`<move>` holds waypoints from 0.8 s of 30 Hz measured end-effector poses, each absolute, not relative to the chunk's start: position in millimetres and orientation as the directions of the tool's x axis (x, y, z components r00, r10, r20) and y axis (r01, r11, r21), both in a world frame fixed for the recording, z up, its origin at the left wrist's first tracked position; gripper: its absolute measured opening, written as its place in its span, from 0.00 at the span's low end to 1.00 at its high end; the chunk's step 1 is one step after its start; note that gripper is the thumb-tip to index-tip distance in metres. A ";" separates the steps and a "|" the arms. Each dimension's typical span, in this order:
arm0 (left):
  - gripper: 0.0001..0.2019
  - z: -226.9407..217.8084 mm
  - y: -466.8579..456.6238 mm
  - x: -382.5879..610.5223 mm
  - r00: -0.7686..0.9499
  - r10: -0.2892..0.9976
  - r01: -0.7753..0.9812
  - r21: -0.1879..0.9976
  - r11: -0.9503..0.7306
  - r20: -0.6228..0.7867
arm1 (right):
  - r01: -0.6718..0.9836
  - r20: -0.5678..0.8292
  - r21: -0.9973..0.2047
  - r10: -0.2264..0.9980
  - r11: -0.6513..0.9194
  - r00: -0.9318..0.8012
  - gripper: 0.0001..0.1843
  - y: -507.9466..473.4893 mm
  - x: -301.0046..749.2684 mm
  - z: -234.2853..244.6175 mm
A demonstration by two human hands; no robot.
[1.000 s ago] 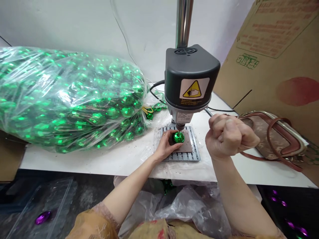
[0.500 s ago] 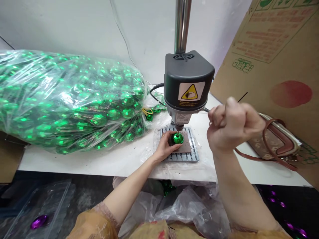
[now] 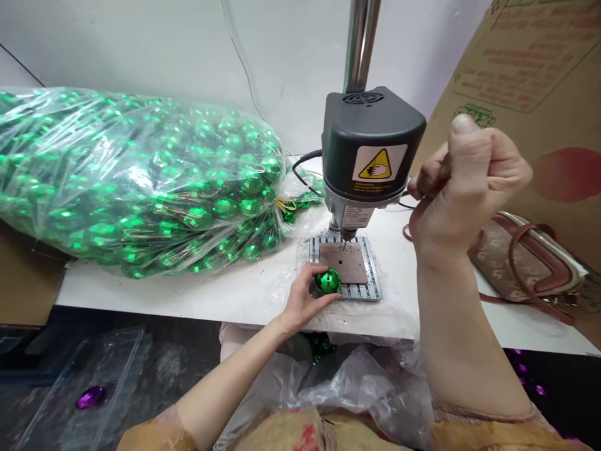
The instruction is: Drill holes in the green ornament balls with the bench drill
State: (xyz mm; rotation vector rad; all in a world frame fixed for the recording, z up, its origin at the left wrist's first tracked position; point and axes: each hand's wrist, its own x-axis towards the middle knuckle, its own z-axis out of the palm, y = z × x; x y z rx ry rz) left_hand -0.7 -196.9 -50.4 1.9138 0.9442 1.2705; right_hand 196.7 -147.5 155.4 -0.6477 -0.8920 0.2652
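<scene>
Green, shiny faceted ball (image 3: 328, 281), one: over the front left corner of a slotted metal plate (image 3: 374, 291), toward the near edge of the white counter (image 3: 399, 257); resting or slightly lifted, cannot tell.

Left hand (image 3: 303, 294): clamped on the ball, thumb on the near side, fingers on the far side.

Right hand (image 3: 464, 188): curled into a fist, raised just beside the black drill (image 3: 370, 144); inside of the fist hidden, cannot tell whether closed around a lever.

Change, against half a second ago: ball drawn toward the body, out from under the drill bit (image 3: 345, 245); right fist higher; brown pad (image 3: 353, 266) now uncovered, with a dark spot, probably a hole, and scattered crumbs. Meaning, by judgement: bit and ball parted, no contact between them at present.

Direction: dark mark on the ball facing up, toward the camera; probably an opening, too small to be sure. Long axis: none to tell, outline near round.

Also listed: clear bag (image 3: 141, 181) of similar green balls, lying lengthwise at left; brown handbag (image 3: 511, 263) and cardboard box (image 3: 558, 94) at right.
</scene>
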 end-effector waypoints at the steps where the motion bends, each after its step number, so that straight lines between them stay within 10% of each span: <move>1: 0.24 -49.1 -201.7 -3.0 0.267 0.826 0.208 0.807 -0.553 0.497 | 0.055 0.642 -0.618 0.464 0.784 0.611 0.26 -147.2 196.6 155.3; 14: 0.17 -46.0 -241.5 -21.7 0.432 0.710 0.228 0.695 -0.682 0.556 | 0.078 0.662 -0.611 0.454 0.788 0.597 0.25 -147.7 197.8 154.8; 24: 0.15 -77.0 -301.2 -54.6 0.806 0.588 0.559 0.414 -0.718 -0.068 | 0.065 0.643 -0.621 0.460 0.781 0.612 0.25 -148.3 198.7 153.7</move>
